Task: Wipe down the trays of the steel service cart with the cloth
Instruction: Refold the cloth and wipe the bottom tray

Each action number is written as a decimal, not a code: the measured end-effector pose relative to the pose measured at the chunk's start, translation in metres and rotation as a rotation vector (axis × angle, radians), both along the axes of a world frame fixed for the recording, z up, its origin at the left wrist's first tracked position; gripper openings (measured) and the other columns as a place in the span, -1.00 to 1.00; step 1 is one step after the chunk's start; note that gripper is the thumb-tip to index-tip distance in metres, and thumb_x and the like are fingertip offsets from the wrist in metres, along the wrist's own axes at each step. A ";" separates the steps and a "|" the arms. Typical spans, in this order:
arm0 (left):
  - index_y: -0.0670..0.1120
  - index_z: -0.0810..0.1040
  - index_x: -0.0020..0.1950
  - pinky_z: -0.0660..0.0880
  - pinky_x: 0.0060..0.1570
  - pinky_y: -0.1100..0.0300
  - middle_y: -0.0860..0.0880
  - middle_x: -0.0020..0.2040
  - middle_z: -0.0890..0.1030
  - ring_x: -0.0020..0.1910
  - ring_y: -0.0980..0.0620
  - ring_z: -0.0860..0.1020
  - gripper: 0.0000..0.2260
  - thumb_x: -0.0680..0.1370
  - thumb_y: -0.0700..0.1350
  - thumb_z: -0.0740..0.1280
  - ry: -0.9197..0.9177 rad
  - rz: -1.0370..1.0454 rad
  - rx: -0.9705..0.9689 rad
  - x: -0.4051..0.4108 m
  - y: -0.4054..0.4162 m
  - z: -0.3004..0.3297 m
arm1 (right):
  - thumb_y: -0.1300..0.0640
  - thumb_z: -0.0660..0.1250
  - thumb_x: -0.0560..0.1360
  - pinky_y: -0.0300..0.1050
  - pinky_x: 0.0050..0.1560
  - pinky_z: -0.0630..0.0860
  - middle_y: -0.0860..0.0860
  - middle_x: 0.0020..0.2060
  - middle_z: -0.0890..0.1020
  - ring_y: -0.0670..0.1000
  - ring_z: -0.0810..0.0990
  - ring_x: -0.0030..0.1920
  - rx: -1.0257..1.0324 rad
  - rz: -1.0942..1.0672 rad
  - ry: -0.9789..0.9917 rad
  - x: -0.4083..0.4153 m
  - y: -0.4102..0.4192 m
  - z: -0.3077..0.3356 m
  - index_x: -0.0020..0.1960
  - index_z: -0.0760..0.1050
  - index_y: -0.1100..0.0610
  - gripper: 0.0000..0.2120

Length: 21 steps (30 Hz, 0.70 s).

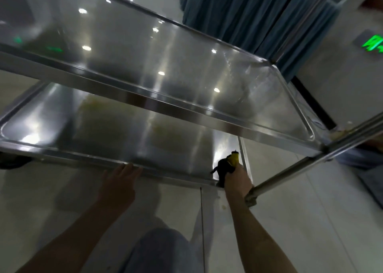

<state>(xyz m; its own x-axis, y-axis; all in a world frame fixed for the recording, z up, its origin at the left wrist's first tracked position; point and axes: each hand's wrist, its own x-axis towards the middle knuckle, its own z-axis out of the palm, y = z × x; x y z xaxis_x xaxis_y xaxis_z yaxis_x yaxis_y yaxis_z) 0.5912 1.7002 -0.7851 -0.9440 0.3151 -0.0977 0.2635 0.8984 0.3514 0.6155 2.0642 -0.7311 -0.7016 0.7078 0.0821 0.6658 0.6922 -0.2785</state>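
The steel service cart fills the view, its upper tray (207,111) shiny and bare above the lower tray (62,148). My right hand (236,179) grips a black and yellow cloth (228,162) at the lower tray's near right corner, the cloth pressed on the tray surface. My left hand (120,179) rests with straight fingers on the lower tray's front rim, left of the cloth. Yellowish smears show on the lower tray's middle.
A steel cart post (310,162) runs diagonally just right of my right hand. A black caster (12,161) sits at the far left. Blue curtains (248,13) hang behind the cart. A green sign (373,46) glows on the right wall. Pale tiled floor lies below.
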 end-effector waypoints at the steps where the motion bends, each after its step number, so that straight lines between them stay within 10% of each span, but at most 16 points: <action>1: -0.01 0.68 0.24 0.53 0.11 -0.34 -0.12 0.25 0.65 0.23 -0.20 0.62 -0.30 0.09 -0.29 0.57 -0.011 0.003 -0.004 0.001 0.001 0.004 | 0.21 0.26 0.47 -0.04 -0.12 0.52 0.04 -0.12 0.66 0.14 0.66 -0.11 0.011 0.023 -0.017 0.001 -0.011 0.001 0.17 0.50 0.02 -0.71; 12: -0.02 0.71 0.16 0.59 -0.05 -0.29 -0.12 0.15 0.69 0.10 -0.20 0.69 -0.30 0.01 -0.26 0.57 0.014 -0.046 -0.035 0.008 -0.004 0.014 | 0.17 0.40 0.48 0.01 -0.10 0.55 0.08 -0.01 0.68 0.17 0.66 -0.03 0.145 0.447 -0.093 0.011 -0.056 0.004 0.45 0.45 -0.02 -0.46; 15: -0.03 0.69 0.21 0.52 0.07 -0.32 -0.12 0.20 0.67 0.17 -0.19 0.65 -0.39 0.15 -0.24 0.48 0.054 -0.022 -0.040 0.010 0.000 0.008 | 0.15 0.37 0.54 0.01 0.12 0.57 0.04 0.22 0.66 0.12 0.65 0.18 0.110 0.378 -0.097 0.009 -0.023 0.003 0.50 0.41 -0.02 -0.46; 21: -0.08 0.66 0.28 0.36 0.30 -0.30 -0.17 0.27 0.63 0.23 -0.23 0.61 -0.44 0.35 -0.17 0.12 0.336 0.023 -0.006 0.017 0.004 -0.018 | 0.28 0.28 0.49 -0.05 -0.14 0.49 0.09 -0.09 0.64 0.19 0.64 -0.06 0.106 0.122 -0.090 -0.008 0.052 -0.002 0.26 0.53 0.10 -0.64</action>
